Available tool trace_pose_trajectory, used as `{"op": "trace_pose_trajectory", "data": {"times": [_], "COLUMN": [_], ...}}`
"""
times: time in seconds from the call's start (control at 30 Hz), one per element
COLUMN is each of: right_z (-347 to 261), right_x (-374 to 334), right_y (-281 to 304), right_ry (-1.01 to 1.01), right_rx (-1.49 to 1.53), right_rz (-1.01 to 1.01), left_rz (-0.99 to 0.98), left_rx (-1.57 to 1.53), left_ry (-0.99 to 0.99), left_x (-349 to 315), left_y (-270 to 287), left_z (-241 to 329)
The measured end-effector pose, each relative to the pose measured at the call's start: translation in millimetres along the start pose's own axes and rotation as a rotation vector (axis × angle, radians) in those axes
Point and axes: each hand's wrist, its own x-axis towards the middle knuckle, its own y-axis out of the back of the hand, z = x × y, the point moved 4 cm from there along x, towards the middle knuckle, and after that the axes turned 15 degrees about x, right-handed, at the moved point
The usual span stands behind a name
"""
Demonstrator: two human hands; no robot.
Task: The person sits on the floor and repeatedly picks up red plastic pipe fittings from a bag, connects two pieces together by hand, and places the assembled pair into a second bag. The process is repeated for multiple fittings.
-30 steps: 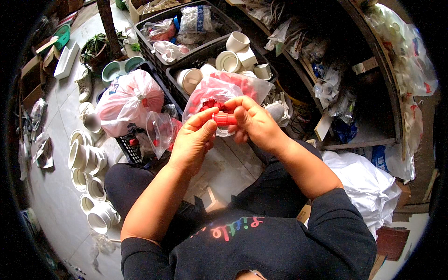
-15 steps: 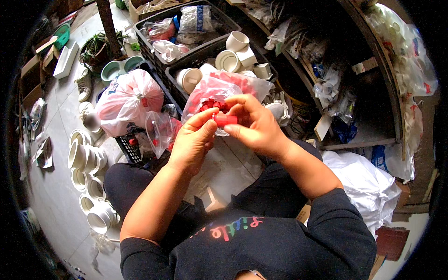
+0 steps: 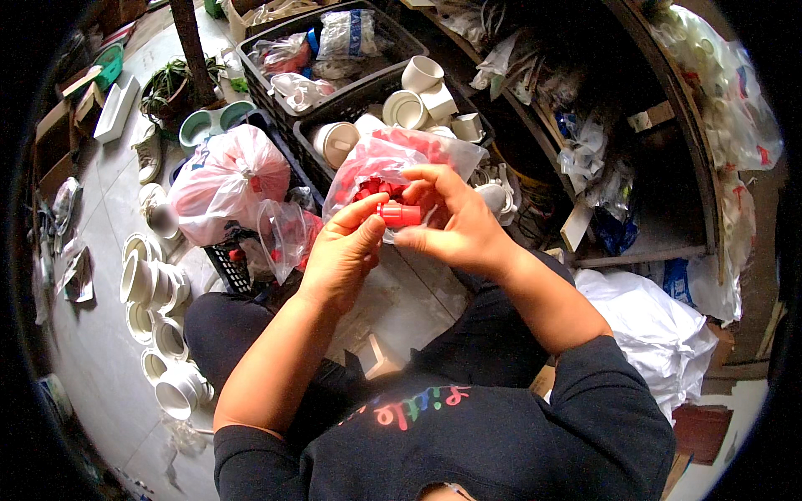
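Note:
My left hand (image 3: pixel 342 255) pinches a small red plastic fitting (image 3: pixel 401 215) between thumb and fingertips. The piece looks like a short tube with a wider, ridged collar at the left end, lying crosswise. Around its right end my right hand (image 3: pixel 459 225) is curved, with thumb and fingers apart and not pressing on it. Just beyond both hands, an opened clear plastic bag (image 3: pixel 447 149) holds more red plastic parts (image 3: pixel 376 189).
Behind the bag a black crate (image 3: pixel 305 134) holds white pipe fittings (image 3: pixel 405 108). Left of it stands a dark basket (image 3: pixel 225 265) with a tied bag of red parts (image 3: pixel 234 179). White fittings (image 3: pixel 150 280) line the floor at left; a wooden shelf (image 3: pixel 652 255) stands right.
My right thumb and fingers have loosened from the red fitting, so more of its tube shows. My left hand keeps its pinch in nearly the same place.

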Motion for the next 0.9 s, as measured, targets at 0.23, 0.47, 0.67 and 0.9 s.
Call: {"op": "trace_pose_trajectory", "data": {"times": [0.23, 0.47, 0.67, 0.9], "right_z": [1.3, -8.3, -14.1, 8.6], "right_x": [-0.8, 3.0, 1.8, -2.1], "right_y": [0.4, -4.3, -3.9, -2.6], "right_ry": [-0.244, -0.182, 0.197, -0.335], "right_rx": [0.147, 0.032, -0.310, 0.258], "right_rz": [0.042, 0.023, -0.019, 0.071], "left_rz": [-0.036, -0.004, -0.011, -0.061], "left_rx": [-0.014, -0.026, -0.018, -0.023], "left_ry": [-0.013, 0.013, 0.023, 0.063], "left_x": [0.6, 1.6, 0.3, -3.4], "left_y": [4.4, 6.5, 4.4, 1.1], "left_z": [-4.1, -5.1, -4.8, -2.4]}}
